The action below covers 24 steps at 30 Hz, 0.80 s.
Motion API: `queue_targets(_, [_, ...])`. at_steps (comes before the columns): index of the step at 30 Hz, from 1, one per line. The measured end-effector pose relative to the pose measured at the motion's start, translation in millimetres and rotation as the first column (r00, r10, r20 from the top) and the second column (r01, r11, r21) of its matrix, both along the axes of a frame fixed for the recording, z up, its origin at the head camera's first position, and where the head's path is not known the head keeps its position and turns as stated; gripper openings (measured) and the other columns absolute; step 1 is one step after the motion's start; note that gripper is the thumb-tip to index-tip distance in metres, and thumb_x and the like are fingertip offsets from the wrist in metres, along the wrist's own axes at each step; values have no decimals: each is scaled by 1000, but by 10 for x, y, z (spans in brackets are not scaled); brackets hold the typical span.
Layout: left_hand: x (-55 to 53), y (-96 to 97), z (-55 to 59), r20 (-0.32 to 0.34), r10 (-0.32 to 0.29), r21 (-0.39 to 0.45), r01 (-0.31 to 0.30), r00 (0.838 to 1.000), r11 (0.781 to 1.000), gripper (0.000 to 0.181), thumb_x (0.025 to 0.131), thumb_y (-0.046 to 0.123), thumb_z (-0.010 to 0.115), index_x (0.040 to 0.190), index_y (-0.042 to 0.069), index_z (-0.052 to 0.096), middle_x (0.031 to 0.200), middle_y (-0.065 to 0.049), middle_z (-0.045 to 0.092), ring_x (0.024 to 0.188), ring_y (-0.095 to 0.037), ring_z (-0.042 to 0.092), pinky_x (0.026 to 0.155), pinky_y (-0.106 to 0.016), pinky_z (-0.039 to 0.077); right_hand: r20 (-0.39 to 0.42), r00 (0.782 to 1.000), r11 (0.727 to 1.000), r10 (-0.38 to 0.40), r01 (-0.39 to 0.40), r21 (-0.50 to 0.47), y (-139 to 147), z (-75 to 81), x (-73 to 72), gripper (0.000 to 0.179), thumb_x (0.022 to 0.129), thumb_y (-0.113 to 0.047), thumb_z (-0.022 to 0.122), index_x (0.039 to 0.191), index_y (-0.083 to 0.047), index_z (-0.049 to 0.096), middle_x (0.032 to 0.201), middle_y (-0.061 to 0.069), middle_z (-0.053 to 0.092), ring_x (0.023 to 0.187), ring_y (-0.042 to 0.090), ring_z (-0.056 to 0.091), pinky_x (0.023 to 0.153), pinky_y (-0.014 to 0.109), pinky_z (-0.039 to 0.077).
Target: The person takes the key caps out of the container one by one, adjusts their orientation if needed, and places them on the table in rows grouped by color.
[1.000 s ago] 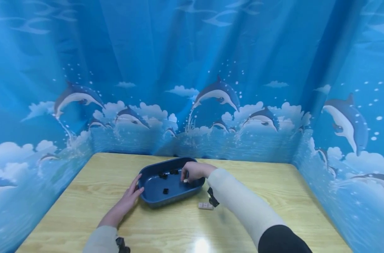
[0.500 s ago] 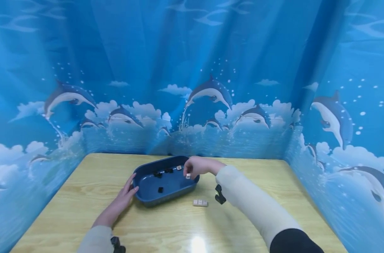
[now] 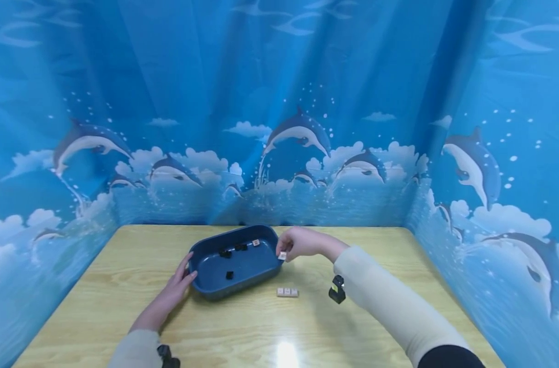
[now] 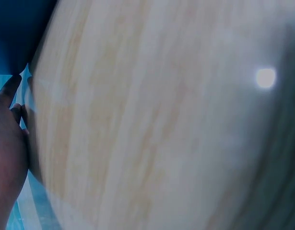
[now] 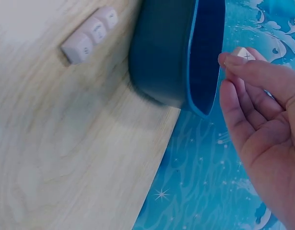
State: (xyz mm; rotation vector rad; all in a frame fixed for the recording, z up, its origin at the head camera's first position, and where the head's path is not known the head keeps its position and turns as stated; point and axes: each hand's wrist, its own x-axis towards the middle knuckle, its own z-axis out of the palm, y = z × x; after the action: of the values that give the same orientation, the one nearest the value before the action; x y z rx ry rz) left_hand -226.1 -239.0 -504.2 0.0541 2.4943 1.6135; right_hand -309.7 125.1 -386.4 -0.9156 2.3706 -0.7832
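Note:
My right hand [image 3: 303, 242] pinches a pale keycap [image 3: 283, 255] between thumb and fingertips, at the right end of a dark blue tray [image 3: 235, 290]. A cross-shaped mark shows on this keycap in the right wrist view. My left hand [image 3: 174, 287] rests against the tray's left end, fingers and thumb spread. Inside the tray lie another pale keycap [image 3: 255, 243] and several small black pieces [image 3: 229, 275], too small to make out. In front of the tray, a row of three pale keycaps [image 5: 92, 33] lies on the table.
The wooden table [image 3: 242, 332] carries a bright glare spot near its front. A blue curtain [image 3: 270, 76] printed with dolphins encloses the table's back and sides. A small black device [image 3: 337, 290] is on the right wrist.
My right hand has lifted the keycap from inside the tray and moved right, to the tray's right rim. The left hand stays at the tray's left end. The head view has shifted slightly.

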Motion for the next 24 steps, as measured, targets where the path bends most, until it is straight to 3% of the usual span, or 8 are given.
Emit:
queue_targets(6, [-21,-7,-11,-9,-11,0,11,1000,1000,65,106,25,41,157,14,3,154,-36,5,139,-53,12,111,-63,8,2,1000,998,-13,13,-65,193,-56,121,17,83,2,73,99,-6,73,90,-4,69,83,10,64,75,26,54])
queue_targets(12, [1,-10,-5,-45,-9,16,9,999,1000,63,105,21,41,156,9,6,153,-37,9,139,-53,14,112,-63,9,84,994,984,-66,79,-158,376,-168,256,19,80,5,74,97,-2,72,88,0,70,80,14,67,73,29,56])
queue_targets(19, [24,4,24,-10,-4,25,5,1000,1000,63,106,23,40,157,13,5,153,-37,9,140,-52,12,111,-63,8,167,969,955,-181,214,-204,536,-337,394,20,79,2,76,99,0,71,89,3,71,80,18,70,73,31,57])
queue_targets(24, [20,17,36,-4,-7,24,7,1000,1000,64,106,24,40,157,14,4,154,-36,7,140,-52,11,111,-64,8,171,941,920,-293,326,-220,597,-475,503,24,79,-3,78,102,0,71,98,2,69,81,18,69,74,32,57])
